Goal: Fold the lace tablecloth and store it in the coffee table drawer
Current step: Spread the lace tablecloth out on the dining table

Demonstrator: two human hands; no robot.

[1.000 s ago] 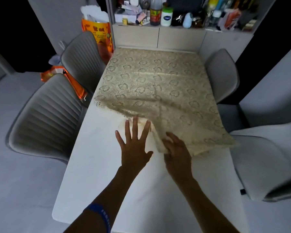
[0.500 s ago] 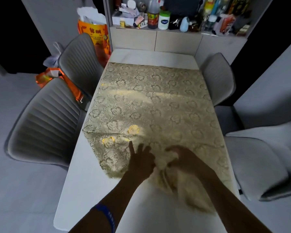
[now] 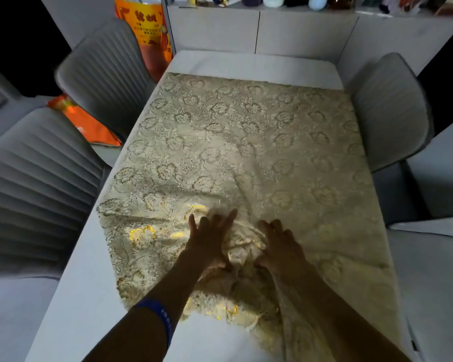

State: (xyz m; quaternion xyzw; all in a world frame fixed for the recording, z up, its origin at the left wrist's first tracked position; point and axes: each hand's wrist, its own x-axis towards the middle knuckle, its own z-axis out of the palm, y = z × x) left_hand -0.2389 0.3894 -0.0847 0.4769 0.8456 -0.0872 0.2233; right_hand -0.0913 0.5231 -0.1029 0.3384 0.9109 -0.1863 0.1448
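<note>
The cream and gold lace tablecloth (image 3: 246,142) lies spread over most of the white table (image 3: 251,66), rumpled and bunched at its near end. My left hand (image 3: 209,241) rests flat on the cloth with its fingers spread. My right hand (image 3: 281,246) sits just to the right of it, fingers bent over a raised bunch of lace between the two hands. A blue band circles my left wrist. No coffee table or drawer is in view.
Grey ribbed chairs flank the table: one near left (image 3: 37,178), one far left (image 3: 107,69), one far right (image 3: 390,108). A pale seat (image 3: 429,270) stands near right. An orange bag (image 3: 147,27) leans by a cabinet (image 3: 298,32) topped with bottles.
The cloth has slid toward me, baring the table's far end. Its near end has gone from a folded edge to a rumpled bunch under my hands. The view has moved closer.
</note>
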